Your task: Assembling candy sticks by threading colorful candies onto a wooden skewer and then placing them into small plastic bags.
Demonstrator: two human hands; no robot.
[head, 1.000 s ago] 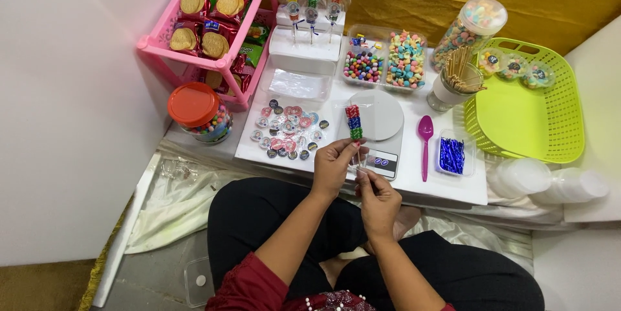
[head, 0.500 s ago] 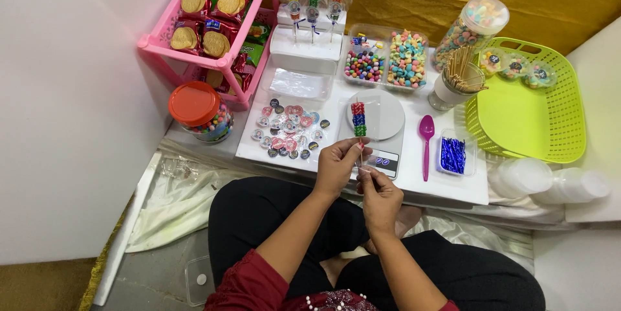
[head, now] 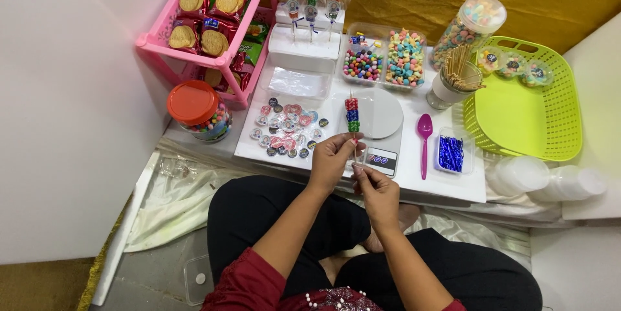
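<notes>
We pinched the thin wooden skewer of red, blue and green candies upright above the white scale (left hand higher, right hand lower), judging steady support best.

Left hand and right hand meet, fingertips pinched.
</notes>
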